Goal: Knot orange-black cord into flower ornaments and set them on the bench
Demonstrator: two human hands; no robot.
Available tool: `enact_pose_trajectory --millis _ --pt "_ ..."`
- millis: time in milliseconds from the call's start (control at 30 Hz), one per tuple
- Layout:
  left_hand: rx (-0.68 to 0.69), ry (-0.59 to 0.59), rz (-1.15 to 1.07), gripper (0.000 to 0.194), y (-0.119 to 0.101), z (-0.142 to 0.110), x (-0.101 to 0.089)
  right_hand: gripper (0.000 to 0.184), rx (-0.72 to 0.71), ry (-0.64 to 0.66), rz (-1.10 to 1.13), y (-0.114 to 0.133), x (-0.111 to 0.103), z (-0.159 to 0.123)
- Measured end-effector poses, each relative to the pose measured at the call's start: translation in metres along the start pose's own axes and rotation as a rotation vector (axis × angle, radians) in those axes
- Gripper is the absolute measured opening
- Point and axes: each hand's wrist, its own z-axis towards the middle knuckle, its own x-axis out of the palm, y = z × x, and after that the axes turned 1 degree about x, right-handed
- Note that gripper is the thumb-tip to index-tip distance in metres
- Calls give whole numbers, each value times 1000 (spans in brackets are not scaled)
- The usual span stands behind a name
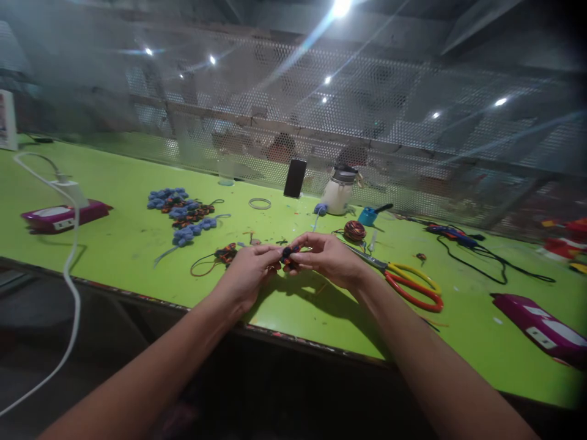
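Head view: a small multicoloured yarn piece (290,253) sits over the near part of the worktop (117,256), one side pinched between the thumb and fingers of my left hand (250,269), the other between those of my right hand (331,260). Just beside my left hand lies a similar bundle (225,255) with a looped strand. Farther left, blue and dark pieces (181,212) lie heaped together. Beyond my right hand rest a ball of yarn (354,231) and a blue pot (367,216); scissors (389,270) lie near my right wrist, their red and yellow handles pointing right. Farther back stand a jar (337,197) and a slightly tilted phone (295,178), with a ring (259,208) lying to its left. Purple power strips (55,220) lie at either side.
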Motion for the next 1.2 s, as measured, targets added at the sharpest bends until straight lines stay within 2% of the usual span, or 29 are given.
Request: enact_pose_trajectory --millis 233,333,433,567,733,933,1200 --pt "6 73 -76 17 0 -3 1 26 19 17 11 -3 0 2" --pt "3 43 -48 17 0 -2 1 25 18 38 44 -1 -1 1" --pt "-29 17 -67 17 0 -1 -1 24 25 -9 45 2 -3 1" --pt "-20 19 -68 16 0 -1 -1 27 13 -90 -67 4 -6 1" --pt "-60 24 -52 15 -1 -1 -3 21 -26 -17 -183 5 -7 -1" --pt "-86 85 -101 11 0 -1 -6 17 -33 64 -198 7 -5 -4" --pt "-106 188 -112 8 -3 -6 -4 12 -31 79 -240 9 -7 -6"
